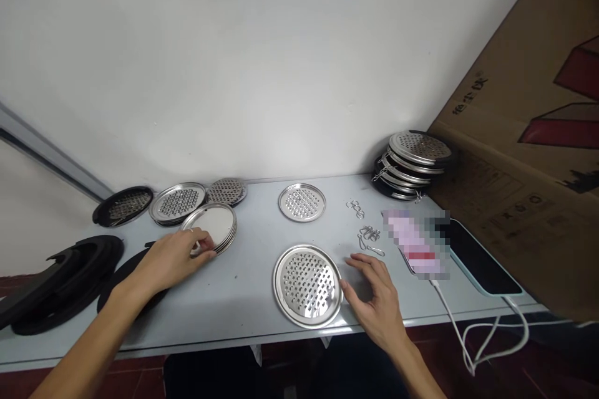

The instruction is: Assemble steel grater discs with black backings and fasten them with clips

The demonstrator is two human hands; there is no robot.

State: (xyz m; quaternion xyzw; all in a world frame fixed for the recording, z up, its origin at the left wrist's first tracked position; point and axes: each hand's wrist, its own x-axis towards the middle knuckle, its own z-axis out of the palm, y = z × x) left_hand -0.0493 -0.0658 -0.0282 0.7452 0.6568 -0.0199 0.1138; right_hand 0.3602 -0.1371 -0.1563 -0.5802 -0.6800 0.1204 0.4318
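My left hand (175, 262) is at the near edge of a stack of round plain metal discs (215, 224). Its thumb and forefinger are apart and lie over the rim, and the other fingers are partly hidden. My right hand (374, 299) is open, with its thumb tip at the right rim of a round metal grater plate (306, 287) lying flat near the table's front edge. Behind that plate lies a second, similar grater plate (302, 202). Small metal rings (356, 208) and wire clips (370, 235) lie loose beyond my right hand.
More grater plates (180, 201) and a black-rimmed one (124, 206) line the wall at left. Black round parts (70, 274) overlap at the far left. At right stand a stack of graters (418, 149), two phones, one black-screened (486, 259), with white cables (496, 352), and a cardboard box (510, 112).
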